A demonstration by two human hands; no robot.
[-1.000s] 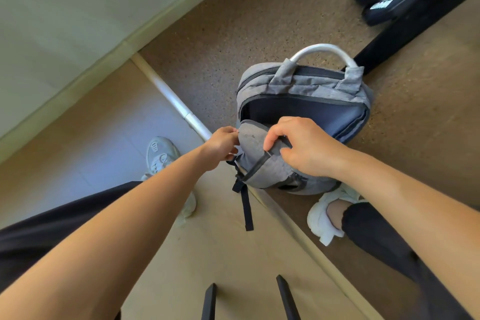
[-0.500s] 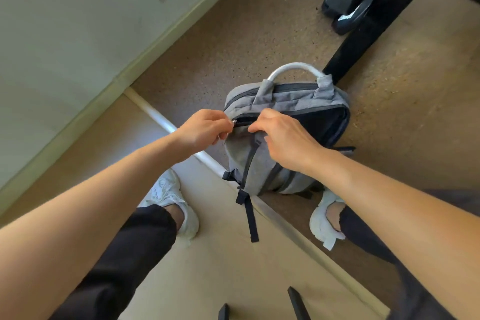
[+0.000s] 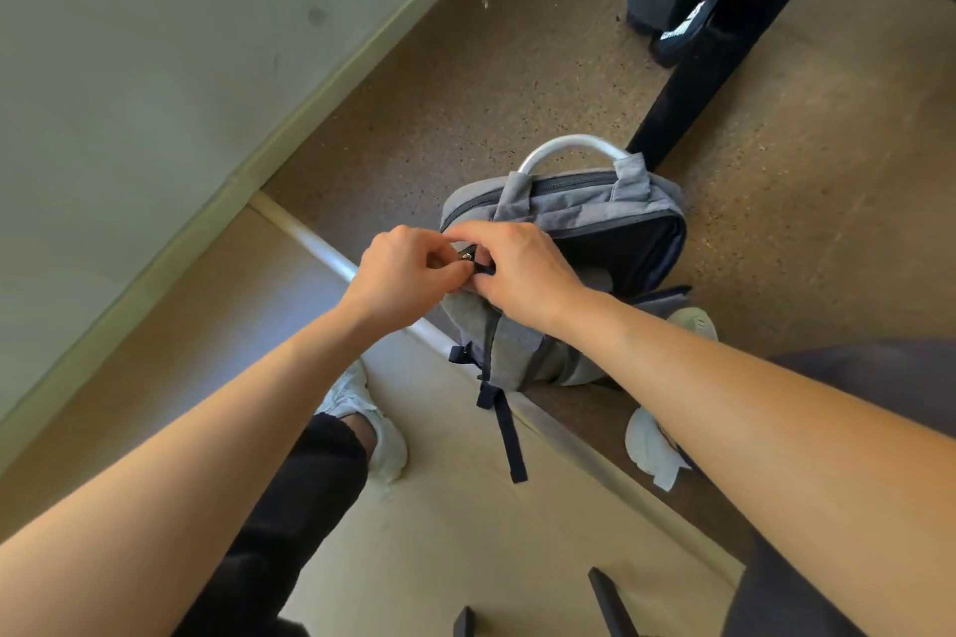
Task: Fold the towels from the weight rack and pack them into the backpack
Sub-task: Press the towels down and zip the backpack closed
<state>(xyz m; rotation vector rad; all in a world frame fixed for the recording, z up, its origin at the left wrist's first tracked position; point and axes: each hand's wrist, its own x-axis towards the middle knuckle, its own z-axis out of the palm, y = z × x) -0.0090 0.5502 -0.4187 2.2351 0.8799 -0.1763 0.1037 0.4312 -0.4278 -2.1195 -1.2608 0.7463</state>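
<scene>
Grey backpack upright, part unzipped; left hand, right hand pinch zipper.

Black post just behind backpack, open floor to its left

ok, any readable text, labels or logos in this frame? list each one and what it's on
White lettering on the black gym plate leaning at the top right: blurred and seen at an angle, not readable.
On the grey fabric backpack: no label, logo or number shows.
Nothing else in view carries text.
</scene>
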